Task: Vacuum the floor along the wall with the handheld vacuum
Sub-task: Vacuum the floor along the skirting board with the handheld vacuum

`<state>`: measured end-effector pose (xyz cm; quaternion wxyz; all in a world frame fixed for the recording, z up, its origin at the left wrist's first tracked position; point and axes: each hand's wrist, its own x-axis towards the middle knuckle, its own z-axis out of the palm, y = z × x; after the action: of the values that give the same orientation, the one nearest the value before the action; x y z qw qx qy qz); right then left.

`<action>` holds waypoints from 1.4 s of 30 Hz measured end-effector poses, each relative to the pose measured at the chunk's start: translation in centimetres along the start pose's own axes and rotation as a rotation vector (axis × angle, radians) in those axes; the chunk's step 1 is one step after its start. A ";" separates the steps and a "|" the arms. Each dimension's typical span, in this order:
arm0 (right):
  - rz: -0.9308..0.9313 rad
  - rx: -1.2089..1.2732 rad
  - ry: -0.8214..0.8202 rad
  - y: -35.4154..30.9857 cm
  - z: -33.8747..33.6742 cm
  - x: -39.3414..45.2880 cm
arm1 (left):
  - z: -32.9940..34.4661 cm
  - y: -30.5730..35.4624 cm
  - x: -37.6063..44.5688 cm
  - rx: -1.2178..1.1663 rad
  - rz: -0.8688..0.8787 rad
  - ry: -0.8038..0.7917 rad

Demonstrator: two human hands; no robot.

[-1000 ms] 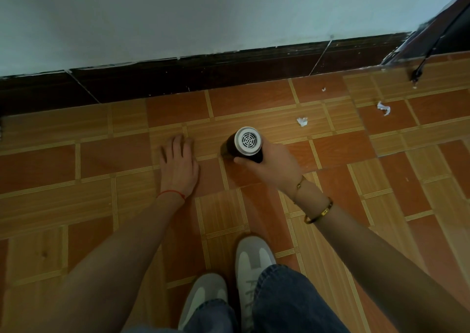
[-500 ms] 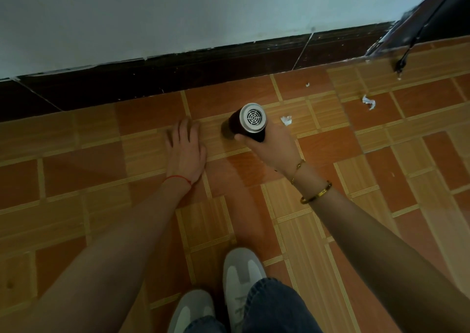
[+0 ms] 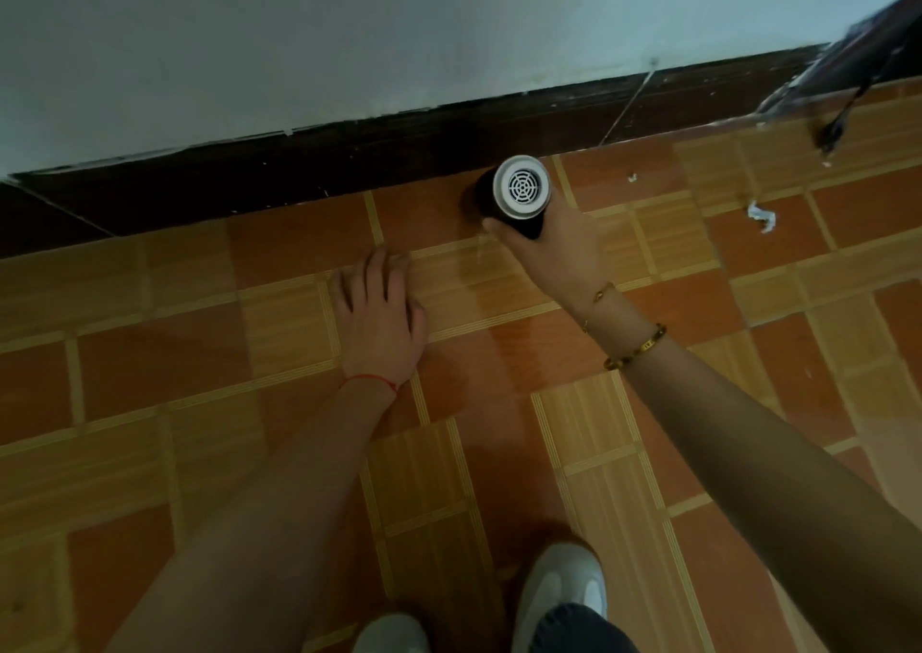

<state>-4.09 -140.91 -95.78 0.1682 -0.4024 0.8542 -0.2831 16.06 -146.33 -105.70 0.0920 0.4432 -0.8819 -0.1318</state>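
We are viewing a dim, underexposed scene with a muted, slightly green cast. Soft light is falling on the wall, which is reading brightest; the baseboard is sinking into near black. A faint sheen is showing on the floor tiles between the arms. Motion blur is softening the left hand and the upper right corner. Wide-angle distortion is bending the baseboard line. Shadows are staying diffuse.
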 end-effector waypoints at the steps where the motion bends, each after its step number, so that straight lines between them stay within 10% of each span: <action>1: -0.016 0.013 -0.004 -0.6 0.4 0.5 | 0.1 0.0 0.0 0.002 0.000 0.005; 8: -0.155 0.020 -0.149 -4.0 3.8 1.2 | 0.4 -0.2 0.1 0.024 0.004 0.023; 25: 0.049 -0.025 0.120 0.6 0.0 2.2 | 0.2 0.1 0.0 0.036 0.002 0.037; 33: -0.094 0.061 -0.083 -1.3 2.6 1.8 | 0.4 -0.1 0.1 -0.006 0.019 0.077; 42: 0.049 0.000 0.114 3.6 -1.4 3.7 | 0.3 -0.1 0.1 0.006 0.026 0.066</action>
<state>-9.22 -141.41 -97.09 0.1259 -0.3646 0.8720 -0.3013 15.97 -146.38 -106.00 0.1216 0.4361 -0.8844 -0.1133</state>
